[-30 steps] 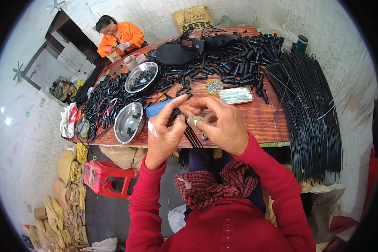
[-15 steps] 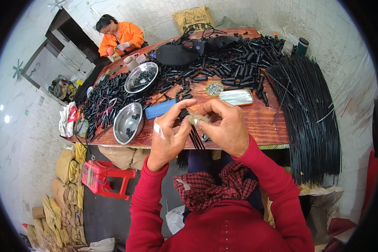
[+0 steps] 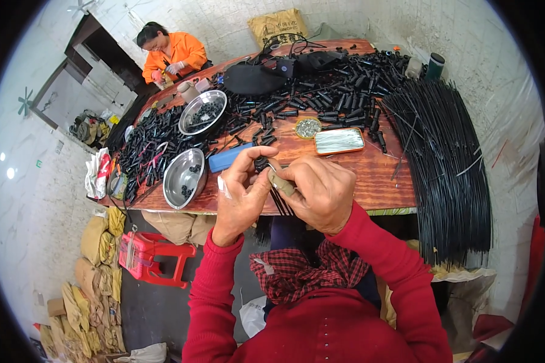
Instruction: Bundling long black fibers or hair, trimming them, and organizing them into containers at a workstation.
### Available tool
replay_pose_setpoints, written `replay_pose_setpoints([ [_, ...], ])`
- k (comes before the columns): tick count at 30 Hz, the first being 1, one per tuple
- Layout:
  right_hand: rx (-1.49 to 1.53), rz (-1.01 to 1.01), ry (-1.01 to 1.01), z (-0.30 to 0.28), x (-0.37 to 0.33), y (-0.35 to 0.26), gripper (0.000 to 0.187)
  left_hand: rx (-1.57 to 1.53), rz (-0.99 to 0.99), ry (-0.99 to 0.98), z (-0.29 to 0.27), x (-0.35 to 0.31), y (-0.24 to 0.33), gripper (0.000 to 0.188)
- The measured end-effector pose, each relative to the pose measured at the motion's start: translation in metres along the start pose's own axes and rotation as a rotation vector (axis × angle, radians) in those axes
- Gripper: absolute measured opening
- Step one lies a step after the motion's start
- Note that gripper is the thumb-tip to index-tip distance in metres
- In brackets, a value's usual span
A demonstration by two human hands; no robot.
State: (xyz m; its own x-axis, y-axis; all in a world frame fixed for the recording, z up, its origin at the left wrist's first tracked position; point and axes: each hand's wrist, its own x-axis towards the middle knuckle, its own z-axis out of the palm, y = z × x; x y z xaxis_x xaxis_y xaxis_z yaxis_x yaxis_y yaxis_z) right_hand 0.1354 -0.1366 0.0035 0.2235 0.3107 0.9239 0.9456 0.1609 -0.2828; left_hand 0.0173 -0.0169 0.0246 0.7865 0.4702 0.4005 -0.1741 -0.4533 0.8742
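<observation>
Left hand [image 3: 239,196]: grip closed around black fitting [image 3: 261,163], with thin black rods [image 3: 280,204] toward its 5 o'clock. Right hand [image 3: 321,192]: grip pinching tan wrapped piece [image 3: 283,184], at fitting's 4 o'clock. On tabletop [image 3: 378,184], at right hand's 1 o'clock: orange-rimmed tray [image 3: 340,152].
</observation>
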Motion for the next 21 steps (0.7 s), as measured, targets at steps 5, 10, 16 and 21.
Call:
replay_pose_setpoints([
  [5, -0.086, -0.078, 0.010, 0.004, 0.008, 0.002, 0.020, 0.016, -0.010, 0.032, 0.003, 0.002, -0.004, 0.028],
  [10, -0.086, -0.080, -0.059, -0.003, 0.016, 0.006, 0.017, 0.118, -0.006, 0.019, 0.003, 0.005, -0.005, 0.025],
  [16, 0.557, 0.720, -0.242, -0.011, 0.006, 0.007, 0.009, 0.033, 0.066, -0.014, 0.008, 0.004, -0.002, 0.027],
  [21, 0.743, 0.857, -0.279, -0.012, 0.002, 0.010, 0.010, -0.047, 0.012, -0.049, 0.002, 0.002, -0.001, 0.029],
])
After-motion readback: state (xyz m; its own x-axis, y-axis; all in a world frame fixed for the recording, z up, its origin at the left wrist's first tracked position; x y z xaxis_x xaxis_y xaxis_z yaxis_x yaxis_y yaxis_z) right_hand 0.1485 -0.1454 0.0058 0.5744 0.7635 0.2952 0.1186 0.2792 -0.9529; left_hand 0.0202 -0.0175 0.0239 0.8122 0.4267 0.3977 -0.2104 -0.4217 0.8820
